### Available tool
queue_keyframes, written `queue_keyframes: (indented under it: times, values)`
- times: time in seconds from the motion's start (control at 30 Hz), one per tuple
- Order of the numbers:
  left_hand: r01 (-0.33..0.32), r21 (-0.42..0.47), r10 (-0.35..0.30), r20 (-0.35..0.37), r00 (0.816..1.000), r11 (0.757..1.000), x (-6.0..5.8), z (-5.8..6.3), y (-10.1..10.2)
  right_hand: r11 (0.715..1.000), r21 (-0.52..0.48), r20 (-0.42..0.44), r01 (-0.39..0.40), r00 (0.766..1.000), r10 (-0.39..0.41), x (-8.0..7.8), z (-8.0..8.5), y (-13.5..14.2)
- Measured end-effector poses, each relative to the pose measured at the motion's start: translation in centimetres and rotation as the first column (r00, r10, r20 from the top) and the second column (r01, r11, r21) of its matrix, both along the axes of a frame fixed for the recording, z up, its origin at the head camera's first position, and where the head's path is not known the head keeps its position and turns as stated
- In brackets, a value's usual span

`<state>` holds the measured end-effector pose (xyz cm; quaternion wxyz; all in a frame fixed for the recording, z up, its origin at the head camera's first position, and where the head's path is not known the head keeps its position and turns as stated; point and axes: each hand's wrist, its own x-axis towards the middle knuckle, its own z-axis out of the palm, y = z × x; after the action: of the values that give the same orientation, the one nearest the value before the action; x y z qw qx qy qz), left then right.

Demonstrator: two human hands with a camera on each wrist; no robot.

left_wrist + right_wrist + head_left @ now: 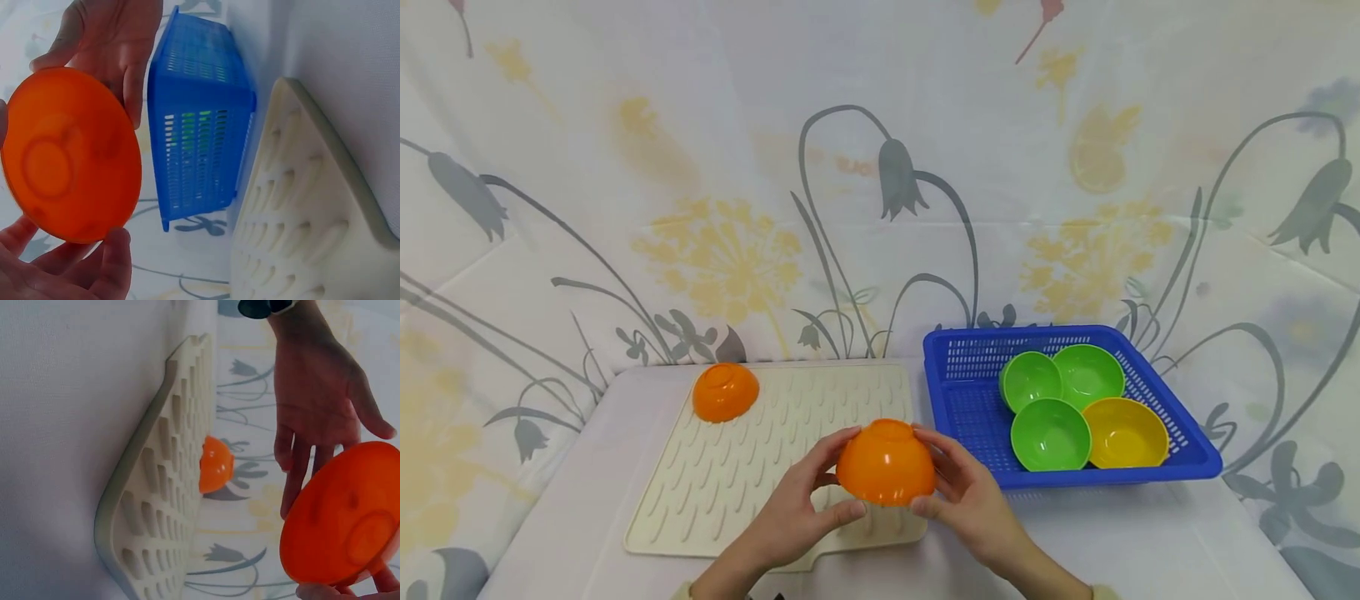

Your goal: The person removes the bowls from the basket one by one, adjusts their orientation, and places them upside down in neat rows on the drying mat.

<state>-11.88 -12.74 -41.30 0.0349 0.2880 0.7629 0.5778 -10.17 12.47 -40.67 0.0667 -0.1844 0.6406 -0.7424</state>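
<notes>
- Clock positions as read in the head view.
- Held aloft, clear of the mat in both wrist views: orange bowl (887, 471), inverted, foot ring uppermost, seen against the 3 o'clock side of the mat.
- At 9 o'clock on this bowl, pinched between thumb and fingers: grip of the left hand (790, 508), thumb near the rim, fingertips higher on the wall.
- At 3 o'clock on the same bowl, likewise pinched: grip of the right hand (972, 504), thumb near the rim, fingertips beside the foot ring.
- Beneath and toward 9 o'clock, flat on the white bench (1150, 542): cream mat (737, 467), patterned with rows of raised ribs.
- At the 11 o'clock corner of the mat, resting base upward: second orange bowl (725, 393).
- Between 2 and 3 o'clock from the held bowl, on the bench: blue basket (966, 408) with perforated walls.
- Inside the basket, openings upward and clustered: green bowls at 10 o'clock (1032, 382), 1 o'clock (1090, 373) and 7 o'clock (1051, 436) of the group; yellow bowl (1127, 435) at 4 o'clock.
- At 12 o'clock, behind everything: floral cloth (737, 150), printed in grey and yellow.
</notes>
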Motion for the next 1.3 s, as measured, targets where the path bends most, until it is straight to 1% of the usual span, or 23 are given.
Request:
queue_keyframes:
  times: [0.13,0.23,0.3,0.37,0.43,0.57,0.67,0.8,0.83,0.97,1.07,1.17,1.3]
  values:
    - [-0.018,0.006,0.018,0.011,1.000,1.000,-0.1,-0.1,-0.2,0.998,0.062,-0.096,-0.012,0.995,0.018,-0.3,-0.3,-0.3]
    - [-0.031,-0.001,0.031,0.021,0.999,1.000,-0.3,-0.2,-0.3,0.992,0.127,-0.191,0.025,0.982,-0.001,-0.6,-0.5,-0.5]
    - [-0.042,-0.010,0.042,0.022,0.999,0.999,-0.5,-0.2,-0.5,0.983,0.171,-0.225,0.065,0.974,-0.025,-0.7,-0.5,-0.7]
    - [-0.064,-0.017,0.064,0.014,0.998,0.998,-0.7,-0.1,-0.6,0.971,0.211,-0.234,0.113,0.970,-0.062,-0.9,-0.5,-1.0]
    - [-0.092,-0.024,0.092,-0.004,0.996,0.995,-0.9,-0.2,-0.7,0.960,0.235,-0.218,0.151,0.971,-0.100,-1.1,-0.5,-1.5]
    - [-0.144,-0.027,0.143,-0.048,0.989,0.989,-1.4,-0.4,-1.0,0.947,0.244,-0.194,0.207,0.968,-0.162,-1.6,-0.7,-2.5]
    - [-0.170,-0.035,0.167,-0.070,0.983,0.985,-2.1,-0.7,-1.5,0.922,0.288,-0.233,0.259,0.953,-0.195,-2.2,-0.8,-3.2]
    - [-0.192,-0.049,0.187,-0.094,0.978,0.980,-3.4,-1.0,-2.2,0.865,0.374,-0.303,0.334,0.926,-0.227,-3.3,-0.9,-4.2]
    - [-0.199,-0.053,0.193,-0.097,0.976,0.979,-3.7,-1.1,-2.4,0.860,0.382,-0.311,0.339,0.923,-0.226,-3.5,-1.0,-4.5]
    - [-0.260,-0.085,0.251,-0.105,0.962,0.962,-4.9,-1.5,-3.0,0.853,0.385,-0.331,0.353,0.915,-0.229,-4.6,-1.3,-5.9]
    - [-0.319,-0.121,0.306,-0.118,0.945,0.940,-5.7,-1.7,-3.5,0.835,0.391,-0.357,0.387,0.900,-0.250,-5.3,-1.3,-7.2]
    - [-0.365,-0.147,0.349,-0.120,0.929,0.919,-6.4,-2.0,-4.0,0.806,0.419,-0.383,0.418,0.886,-0.261,-6.2,-1.6,-8.5]
    - [-0.406,-0.181,0.394,-0.101,0.914,0.896,-7.4,-2.0,-4.4,0.793,0.430,-0.388,0.432,0.881,-0.271,-7.7,-2.3,-10.1]
